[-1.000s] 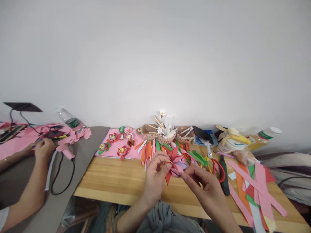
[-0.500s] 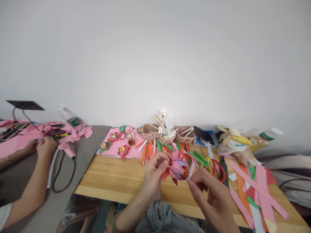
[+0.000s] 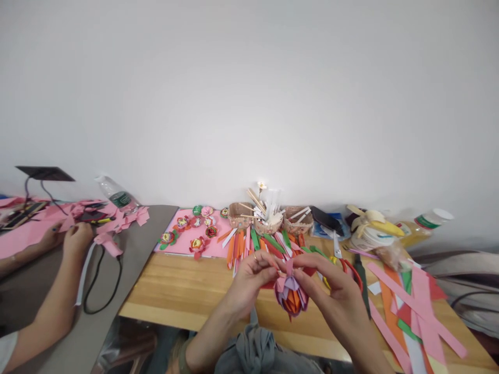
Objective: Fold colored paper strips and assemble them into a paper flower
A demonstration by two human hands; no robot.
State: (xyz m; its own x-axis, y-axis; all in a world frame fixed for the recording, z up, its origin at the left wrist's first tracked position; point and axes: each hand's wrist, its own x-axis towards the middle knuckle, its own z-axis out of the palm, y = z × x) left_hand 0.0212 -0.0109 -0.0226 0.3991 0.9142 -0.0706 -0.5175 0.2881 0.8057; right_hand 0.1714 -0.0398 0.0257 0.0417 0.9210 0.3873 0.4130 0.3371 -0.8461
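Between my two hands, over the front of the wooden table, is a paper flower (image 3: 291, 300) with purple and pink outer petals and an orange middle that faces down toward me. My left hand (image 3: 255, 280) pinches its left upper edge with thumb and forefinger. From the other side, the thumb and fingers of my right hand (image 3: 331, 291) close on its upper right petals. A pink strip stands up between the fingertips. Just behind my hands lie folded paper strips (image 3: 238, 248) in orange, white, green and pink.
Finished paper flowers (image 3: 198, 244) sit on a pink sheet. Behind are woven baskets (image 3: 240, 215) with sticks. Red-handled scissors (image 3: 353, 272), a banana (image 3: 380, 224), a bottle (image 3: 431, 221) and loose strips (image 3: 421, 306) are rightward. At left, a co-worker's hands (image 3: 80, 239) handle pink paper near a glue gun (image 3: 108, 243).
The flower has turned so its orange middle points downward. My right hand has moved from the flower's right side up to its top edge and now grips it opposite my left.
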